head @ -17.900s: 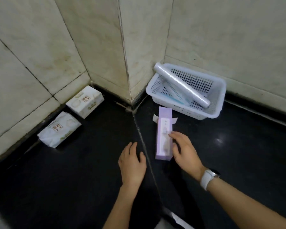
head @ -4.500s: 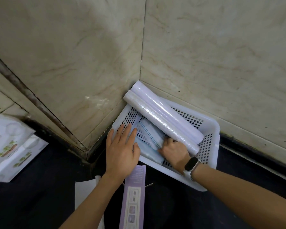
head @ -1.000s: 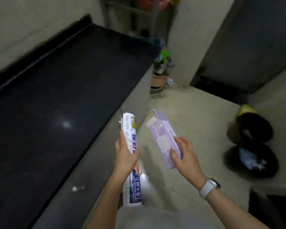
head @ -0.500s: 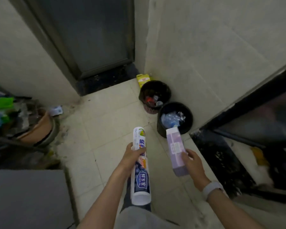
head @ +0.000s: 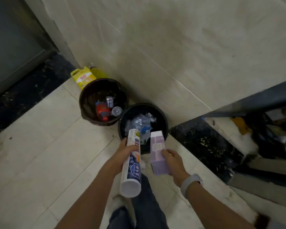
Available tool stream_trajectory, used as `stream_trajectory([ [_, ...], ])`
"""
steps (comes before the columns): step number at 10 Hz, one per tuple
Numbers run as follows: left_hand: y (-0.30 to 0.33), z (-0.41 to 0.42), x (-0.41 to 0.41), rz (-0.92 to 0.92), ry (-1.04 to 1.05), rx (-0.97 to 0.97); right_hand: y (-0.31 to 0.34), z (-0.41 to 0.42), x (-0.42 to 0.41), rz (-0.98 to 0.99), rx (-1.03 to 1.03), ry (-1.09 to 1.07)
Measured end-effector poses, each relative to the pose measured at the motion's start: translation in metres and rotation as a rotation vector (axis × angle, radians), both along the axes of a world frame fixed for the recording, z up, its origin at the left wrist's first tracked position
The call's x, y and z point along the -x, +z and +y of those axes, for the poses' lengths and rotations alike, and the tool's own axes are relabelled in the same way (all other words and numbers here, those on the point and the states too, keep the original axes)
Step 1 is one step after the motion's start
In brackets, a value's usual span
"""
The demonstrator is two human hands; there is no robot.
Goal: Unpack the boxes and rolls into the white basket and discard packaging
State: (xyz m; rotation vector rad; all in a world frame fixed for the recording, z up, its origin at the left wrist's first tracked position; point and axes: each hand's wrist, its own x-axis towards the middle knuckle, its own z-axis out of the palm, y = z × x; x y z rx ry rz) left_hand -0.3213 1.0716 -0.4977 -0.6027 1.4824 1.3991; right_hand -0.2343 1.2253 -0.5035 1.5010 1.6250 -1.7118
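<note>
My left hand point(head: 128, 152) grips a white printed packaging tube point(head: 132, 164), its far end over the rim of the nearer black bin point(head: 163, 123). My right hand point(head: 171, 161) holds an empty purple carton point(head: 158, 152) upright beside the tube, its top end at the same bin's edge. That bin holds crumpled clear plastic point(head: 141, 122). The white basket is out of view.
A second black bin point(head: 87, 93) with a red bottle and cups stands just left of the first. A yellow bag point(head: 84, 77) leans in the corner behind it. A dark doorway is at the left, a black stone step point(head: 205, 142) at the right. Pale tiled floor surrounds my legs.
I have stepped closer to the two bins. Both hands have carried the tube and the purple carton forward until their ends hang over the nearer bin.
</note>
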Motion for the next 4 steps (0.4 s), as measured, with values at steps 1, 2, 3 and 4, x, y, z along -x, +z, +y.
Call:
stream_trajectory([
  [1, -0.076, 0.032, 0.034, 0.029, -0.037, 0.072, -0.067, 0.023, 0.033, -0.047, 0.013, -0.017],
  [2, -0.142, 0.052, 0.058, 0.068, -0.045, 0.103, -0.131, 0.035, 0.057, -0.094, 0.015, 0.024],
  [3, -0.190, 0.058, 0.069, 0.184, -0.201, 0.214, -0.178, 0.037, 0.076, -0.115, -0.087, 0.166],
  [4, -0.215, 0.058, 0.063, 0.310, -0.412, 0.288, -0.207, 0.033, 0.078, -0.060, -0.140, 0.292],
])
